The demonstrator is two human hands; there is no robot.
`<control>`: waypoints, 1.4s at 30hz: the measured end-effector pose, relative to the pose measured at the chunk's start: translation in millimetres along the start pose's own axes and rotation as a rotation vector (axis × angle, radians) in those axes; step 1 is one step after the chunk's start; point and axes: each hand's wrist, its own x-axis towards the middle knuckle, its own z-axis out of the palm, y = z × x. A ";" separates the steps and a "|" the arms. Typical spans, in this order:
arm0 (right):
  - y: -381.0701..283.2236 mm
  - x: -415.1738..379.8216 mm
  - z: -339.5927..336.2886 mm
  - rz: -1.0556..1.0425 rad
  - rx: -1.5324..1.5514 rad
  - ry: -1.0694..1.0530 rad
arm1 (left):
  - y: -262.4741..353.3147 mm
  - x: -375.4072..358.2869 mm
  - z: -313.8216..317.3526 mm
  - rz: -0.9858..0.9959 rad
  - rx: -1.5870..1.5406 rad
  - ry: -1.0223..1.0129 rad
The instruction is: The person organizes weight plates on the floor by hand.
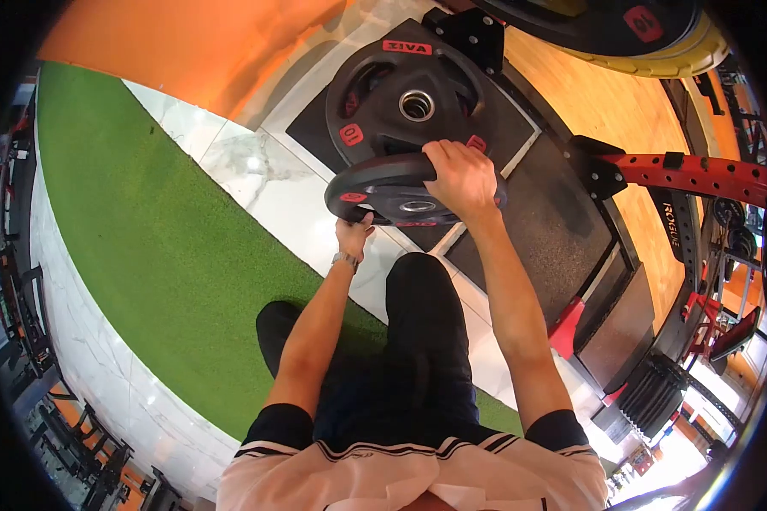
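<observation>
A black weight plate [379, 180] with red labels and a metal centre ring is held tilted in front of me, seen partly edge-on. My right hand [463, 176] wraps over its upper right rim. From below, my left hand [354, 236], with a watch on the wrist, grips its lower left edge, some fingers hidden behind the plate. Just beyond, a larger black ZIVA plate [375, 115] with red "10" labels lies face up, overlapped in this view by the held plate.
At top right are a dark plate [596, 25] and a yellow plate [682, 61]. A red rack beam [699, 173] juts in from the right. Green turf [170, 255] and white marble tiles [239, 162] lie left; black rubber matting [537, 247] lies right. An orange panel [170, 51] stands upper left.
</observation>
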 end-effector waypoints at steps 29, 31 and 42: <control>51.7 -75.1 29.2 0.518 0.511 0.161 | 177.3 -46.1 -24.9 0.652 0.951 0.058; 49.1 -69.3 15.4 0.533 0.490 0.161 | 194.4 -52.6 -14.9 0.713 0.915 0.042; 77.5 -45.1 37.2 0.498 0.302 0.204 | 226.8 -22.8 16.0 1.005 1.175 0.108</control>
